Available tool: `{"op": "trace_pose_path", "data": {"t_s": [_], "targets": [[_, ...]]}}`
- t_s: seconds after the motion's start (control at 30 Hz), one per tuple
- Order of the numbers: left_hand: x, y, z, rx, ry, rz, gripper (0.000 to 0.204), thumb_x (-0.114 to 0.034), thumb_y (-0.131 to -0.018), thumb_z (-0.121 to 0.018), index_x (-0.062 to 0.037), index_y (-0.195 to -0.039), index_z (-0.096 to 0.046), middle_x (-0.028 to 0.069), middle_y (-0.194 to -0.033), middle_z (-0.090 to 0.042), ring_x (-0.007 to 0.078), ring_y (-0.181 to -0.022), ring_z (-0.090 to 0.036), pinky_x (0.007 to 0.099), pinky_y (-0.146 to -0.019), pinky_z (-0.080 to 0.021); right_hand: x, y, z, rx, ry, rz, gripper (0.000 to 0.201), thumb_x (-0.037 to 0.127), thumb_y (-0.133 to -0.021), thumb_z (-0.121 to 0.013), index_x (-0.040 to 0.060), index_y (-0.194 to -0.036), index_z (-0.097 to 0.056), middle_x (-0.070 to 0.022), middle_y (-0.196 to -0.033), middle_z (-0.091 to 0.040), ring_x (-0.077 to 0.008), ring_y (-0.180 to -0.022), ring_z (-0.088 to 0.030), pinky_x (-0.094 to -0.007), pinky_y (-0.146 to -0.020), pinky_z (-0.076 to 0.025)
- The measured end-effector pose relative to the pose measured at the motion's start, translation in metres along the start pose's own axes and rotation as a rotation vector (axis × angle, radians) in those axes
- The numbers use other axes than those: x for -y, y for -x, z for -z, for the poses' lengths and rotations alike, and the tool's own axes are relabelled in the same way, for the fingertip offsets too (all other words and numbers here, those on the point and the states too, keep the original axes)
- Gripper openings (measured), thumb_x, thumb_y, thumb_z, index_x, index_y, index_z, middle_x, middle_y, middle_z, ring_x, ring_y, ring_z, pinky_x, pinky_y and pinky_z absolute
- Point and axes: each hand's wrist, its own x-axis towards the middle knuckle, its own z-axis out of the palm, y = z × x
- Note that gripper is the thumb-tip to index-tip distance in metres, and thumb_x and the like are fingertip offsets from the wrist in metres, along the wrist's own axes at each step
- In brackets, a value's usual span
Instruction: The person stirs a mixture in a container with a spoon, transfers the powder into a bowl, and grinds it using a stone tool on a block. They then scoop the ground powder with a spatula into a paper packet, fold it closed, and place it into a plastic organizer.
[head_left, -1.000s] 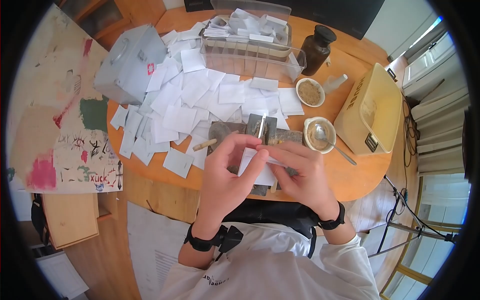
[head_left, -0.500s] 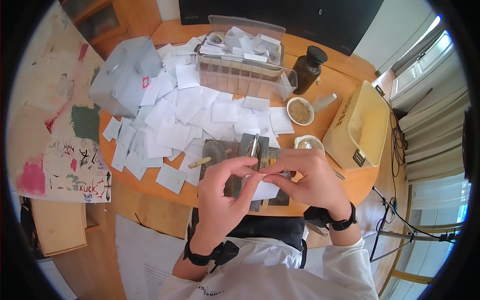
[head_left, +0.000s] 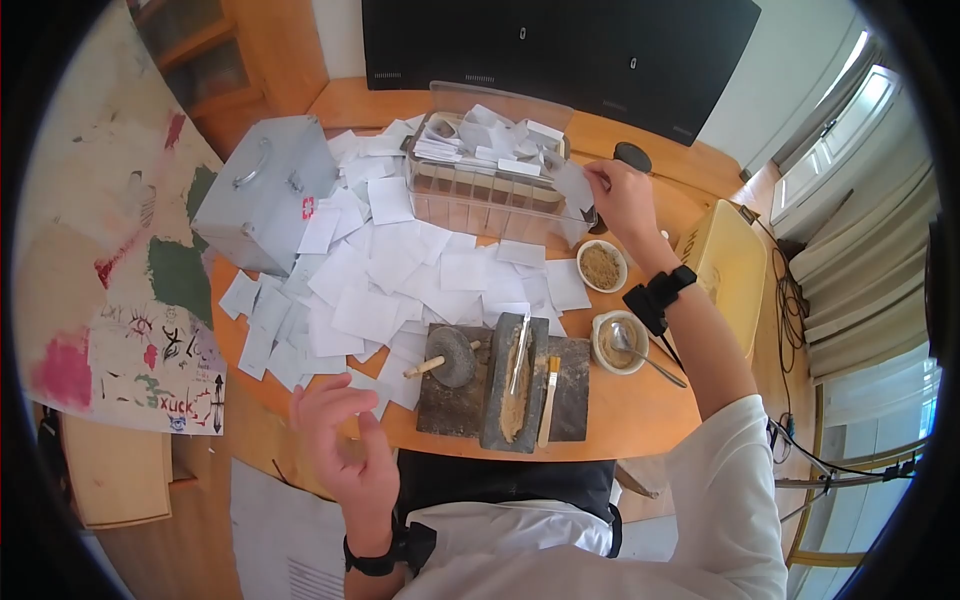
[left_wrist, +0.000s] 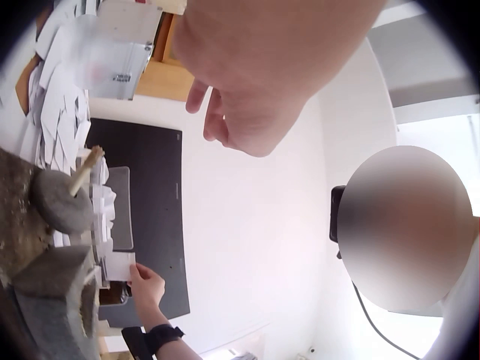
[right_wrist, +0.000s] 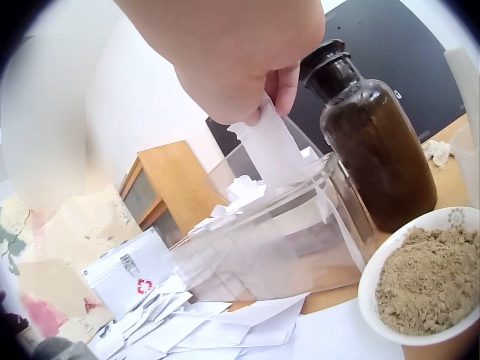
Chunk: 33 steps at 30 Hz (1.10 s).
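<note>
My right hand [head_left: 628, 205] pinches a small folded white paper packet [right_wrist: 270, 146] by its upper edge. The packet hangs at the right end of a clear plastic box [head_left: 470, 212], its lower part overlapping the box rim in the right wrist view. Folded papers [head_left: 490, 140] fill the box. Off the table's front left, my left hand [head_left: 350, 445] is held up with loosely bent fingers and nothing in it. Nearest to it are a stone wheel [head_left: 455, 358] with a wooden handle and a stone trough [head_left: 495, 410] holding brown powder and a shiny strip.
Many white paper squares [head_left: 375, 265] cover the table's left side beside a metal case [head_left: 265, 190]. A brush [head_left: 549, 400] lies by the trough. At right stand a powder bowl [head_left: 602, 266], a cup with a spoon [head_left: 620, 342], a brown bottle [right_wrist: 379, 150] and a yellow bin [head_left: 725, 270].
Both hands held the paper together over the trough. My right hand has carried it up and right to the plastic box; my left hand has let go and drawn back left.
</note>
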Motion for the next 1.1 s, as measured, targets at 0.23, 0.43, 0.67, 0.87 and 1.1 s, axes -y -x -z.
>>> {"op": "trace_pose_path", "data": {"t_s": [0.23, 0.43, 0.67, 0.87, 1.1], "targets": [[0.029, 0.010, 0.023, -0.064, -0.063, 0.091, 0.015, -0.003, -0.083, -0.060, -0.0085, -0.097, -0.060, 0.0038, -0.096, -0.065, 0.0263, -0.103, -0.060, 0.0520, -0.112, -0.024, -0.007, 0.012, -0.016, 0.199, 0.110, -0.182, 0.014, 0.009, -0.083, -0.062, 0.0050, -0.091, -0.073, -0.0170, -0.089, -0.071, -0.0345, -0.079, -0.068, -0.0419, -0.072, -0.055], [0.036, 0.007, 0.029, -0.044, -0.057, 0.100, 0.015, -0.006, -0.085, -0.060, -0.0059, -0.100, -0.060, 0.0065, -0.097, -0.063, 0.0250, -0.104, -0.058, 0.0502, -0.112, -0.024, -0.007, 0.005, -0.021, 0.280, 0.318, -0.045, 0.012, 0.004, -0.078, -0.063, 0.0062, -0.085, -0.073, -0.0163, -0.084, -0.070, -0.0356, -0.082, -0.068, -0.0422, -0.073, -0.056], [0.037, 0.003, 0.032, -0.017, -0.020, 0.060, 0.021, -0.005, -0.085, -0.058, -0.0004, -0.105, -0.058, 0.0093, -0.096, -0.060, 0.0216, -0.097, -0.057, 0.0390, -0.101, -0.037, -0.007, 0.002, -0.028, 0.450, 0.529, -0.046, 0.012, 0.004, -0.075, -0.066, 0.0036, -0.085, -0.074, -0.0169, -0.087, -0.070, -0.0354, -0.089, -0.067, -0.0426, -0.076, -0.056], [0.042, 0.003, 0.022, -0.018, -0.028, 0.122, 0.022, -0.003, -0.085, -0.058, 0.0014, -0.107, -0.058, 0.0099, -0.098, -0.061, 0.0213, -0.097, -0.057, 0.0357, -0.095, -0.041, 0.005, -0.003, -0.019, 0.568, 0.426, -0.236, 0.017, 0.012, -0.078, -0.062, 0.0026, -0.085, -0.074, -0.0171, -0.089, -0.071, -0.0332, -0.087, -0.070, -0.0406, -0.078, -0.056], [0.044, -0.003, 0.009, 0.012, -0.016, 0.151, 0.021, -0.003, -0.087, -0.056, 0.0012, -0.107, -0.059, 0.0091, -0.097, -0.061, 0.0192, -0.095, -0.057, 0.0346, -0.094, -0.042, 0.022, -0.017, -0.009, 0.462, 0.391, -0.199, 0.018, 0.013, -0.078, -0.060, 0.0080, -0.088, -0.075, -0.0146, -0.091, -0.071, -0.0326, -0.085, -0.069, -0.0397, -0.076, -0.056]]}}
